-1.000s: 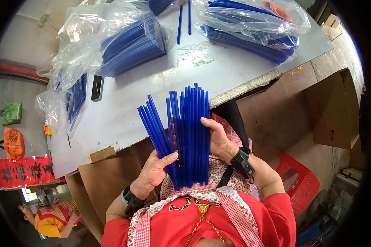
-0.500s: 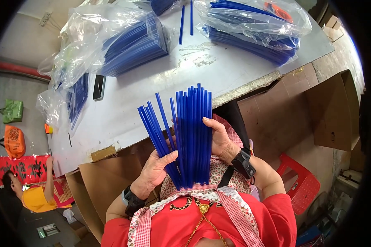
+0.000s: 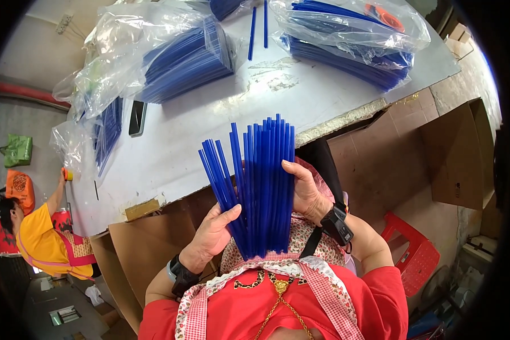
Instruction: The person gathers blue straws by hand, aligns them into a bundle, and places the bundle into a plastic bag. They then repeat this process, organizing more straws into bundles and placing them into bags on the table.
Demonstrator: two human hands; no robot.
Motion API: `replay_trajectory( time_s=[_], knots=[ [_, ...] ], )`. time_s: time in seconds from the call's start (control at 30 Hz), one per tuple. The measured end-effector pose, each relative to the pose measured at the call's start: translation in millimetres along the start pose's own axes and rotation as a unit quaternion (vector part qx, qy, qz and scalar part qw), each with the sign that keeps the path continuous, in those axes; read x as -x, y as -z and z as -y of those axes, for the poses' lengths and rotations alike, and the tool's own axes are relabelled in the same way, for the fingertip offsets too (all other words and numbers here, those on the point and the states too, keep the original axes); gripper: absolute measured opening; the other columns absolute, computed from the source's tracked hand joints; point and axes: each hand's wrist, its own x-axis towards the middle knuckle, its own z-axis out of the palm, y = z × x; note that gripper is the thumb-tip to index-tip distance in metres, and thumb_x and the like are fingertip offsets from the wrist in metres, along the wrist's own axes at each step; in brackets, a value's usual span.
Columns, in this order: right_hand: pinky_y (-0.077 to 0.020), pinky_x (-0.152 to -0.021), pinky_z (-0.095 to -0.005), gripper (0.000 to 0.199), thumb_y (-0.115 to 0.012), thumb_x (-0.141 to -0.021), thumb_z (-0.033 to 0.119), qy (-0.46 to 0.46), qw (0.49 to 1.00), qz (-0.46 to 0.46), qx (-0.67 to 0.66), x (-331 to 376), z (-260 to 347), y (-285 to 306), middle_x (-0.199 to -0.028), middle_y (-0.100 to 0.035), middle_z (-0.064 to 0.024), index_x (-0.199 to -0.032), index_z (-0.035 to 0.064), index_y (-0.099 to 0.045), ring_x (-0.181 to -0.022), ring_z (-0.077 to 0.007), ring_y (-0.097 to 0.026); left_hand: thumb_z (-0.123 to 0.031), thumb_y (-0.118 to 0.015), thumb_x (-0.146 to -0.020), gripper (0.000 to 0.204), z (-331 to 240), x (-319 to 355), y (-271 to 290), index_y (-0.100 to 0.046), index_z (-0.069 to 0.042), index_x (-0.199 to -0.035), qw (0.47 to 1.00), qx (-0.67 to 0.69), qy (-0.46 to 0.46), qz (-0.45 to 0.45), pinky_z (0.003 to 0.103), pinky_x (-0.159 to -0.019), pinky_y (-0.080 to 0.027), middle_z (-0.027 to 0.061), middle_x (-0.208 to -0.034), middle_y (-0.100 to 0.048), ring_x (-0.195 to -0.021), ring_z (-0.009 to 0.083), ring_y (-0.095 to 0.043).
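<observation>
A bundle of long, thin blue plastic tubes stands upright in front of my apron, held between both hands. My left hand grips the left side of the bundle, thumb across the front and fingers hidden behind. On that side several tubes fan out and lean left, apart from the tighter main group. My right hand clasps the right edge, thumb in front near the upper part. The upper ends are uneven, while the lower ends rest close to my apron.
Clear plastic bags of blue tubes lie on the white table, with two loose tubes, a phone and an orange-handled tool. Cardboard boxes and a red stool stand nearby. A co-worker in yellow reaches toward the table's left edge.
The fanned tubes on the left have swung closer to the main group, with my left hand moving slightly inward. The co-worker has come nearer the table and reached to an orange-yellow item.
</observation>
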Motion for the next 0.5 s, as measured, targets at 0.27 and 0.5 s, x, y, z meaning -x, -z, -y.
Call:
replay_trajectory(
  time_s=[0.27, 0.5],
  knots=[
    [-0.0426, -0.100, -0.0431, 0.059, -0.061, -0.084, 0.033, -0.007, 1.000, -0.004, -0.018, 4, -1, 3, -0.127, -0.054, -0.0182, -0.130, -0.0013, -0.047, -0.113, -0.0282, -0.056, -0.010, -0.058, -0.091, 0.036, 0, 2, -2, -0.052, -0.006, -0.127, 1.000, 0.018, 0.002, 0.008, 0.033, -0.100, -0.039, 0.0049, -0.124, -0.057, -0.113, 0.0154, -0.053],
    [-0.0453, -0.096, -0.0423, 0.058, -0.057, -0.089, 0.038, -0.037, 0.988, -0.082, 0.122, 1, -12, -30, -0.125, -0.055, -0.0148, -0.133, 0.0025, -0.043, -0.110, -0.0244, -0.057, -0.008, -0.072, -0.080, 0.055, -2, -5, -27, -0.044, -0.005, -0.129, 0.989, -0.133, -0.061, -0.034, 0.032, -0.097, -0.043, 0.0050, -0.115, -0.057, -0.111, 0.0170, -0.054]
  ],
)
